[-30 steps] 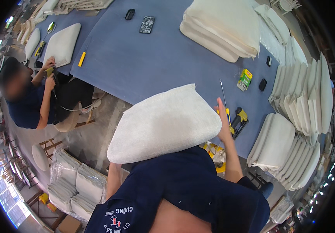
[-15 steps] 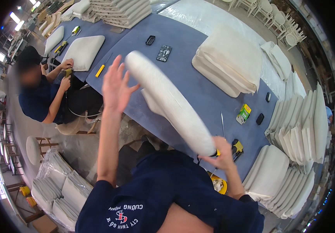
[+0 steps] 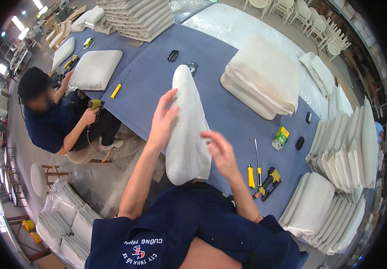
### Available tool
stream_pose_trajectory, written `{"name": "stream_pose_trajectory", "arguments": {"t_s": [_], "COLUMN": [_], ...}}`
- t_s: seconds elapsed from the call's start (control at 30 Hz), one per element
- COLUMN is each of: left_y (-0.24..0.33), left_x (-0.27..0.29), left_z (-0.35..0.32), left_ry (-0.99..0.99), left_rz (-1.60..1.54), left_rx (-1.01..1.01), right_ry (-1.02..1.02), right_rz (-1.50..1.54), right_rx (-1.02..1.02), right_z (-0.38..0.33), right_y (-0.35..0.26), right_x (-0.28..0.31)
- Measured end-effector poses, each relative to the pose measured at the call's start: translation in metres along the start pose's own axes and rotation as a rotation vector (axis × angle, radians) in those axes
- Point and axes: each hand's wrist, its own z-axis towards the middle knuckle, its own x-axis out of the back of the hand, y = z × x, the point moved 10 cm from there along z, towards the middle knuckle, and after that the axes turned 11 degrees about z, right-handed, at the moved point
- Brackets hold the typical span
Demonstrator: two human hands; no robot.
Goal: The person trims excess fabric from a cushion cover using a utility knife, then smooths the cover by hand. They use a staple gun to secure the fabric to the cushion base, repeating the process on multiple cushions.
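Observation:
A pale cloth-covered seat cushion [image 3: 185, 134] is tilted up on its edge, one end close to my body and the other reaching over the blue-grey table. My left hand [image 3: 162, 123] grips its left side, thumb and fingers pressed on the cloth. Beside the right side, where a loose cloth edge hangs, my right hand [image 3: 222, 154] is open, its fingers apart and slightly blurred; I cannot tell if they touch the cloth. A yellow-and-black staple gun [image 3: 270, 184] lies right of that hand, with a long-shafted screwdriver [image 3: 259, 168] and a yellow-handled tool [image 3: 251, 176].
Stacked cushions [image 3: 263, 74] stand on the table [image 3: 150, 76], with more along the right edge [image 3: 308, 199]. A green-yellow box [image 3: 281, 138] and a dark patterned phone [image 3: 192, 67] lie there. At left a co-worker [image 3: 52, 112] holds a staple gun [image 3: 94, 106] near another cushion [image 3: 95, 69].
The cushion has swung upright and nearer the middle. My left hand came onto its side; my right let go of its near end and moved up. The co-worker's staple gun dropped lower.

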Motion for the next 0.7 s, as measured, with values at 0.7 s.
{"name": "stream_pose_trajectory", "arguments": {"t_s": [0.7], "left_y": [-0.101], "left_x": [0.012], "left_z": [0.156], "left_ry": [-0.008], "left_rz": [-0.134], "left_rx": [0.328], "right_ry": [0.035], "right_rz": [-0.193], "right_rx": [0.106], "right_z": [0.316], "right_y": [0.06], "right_x": [-0.075]}}
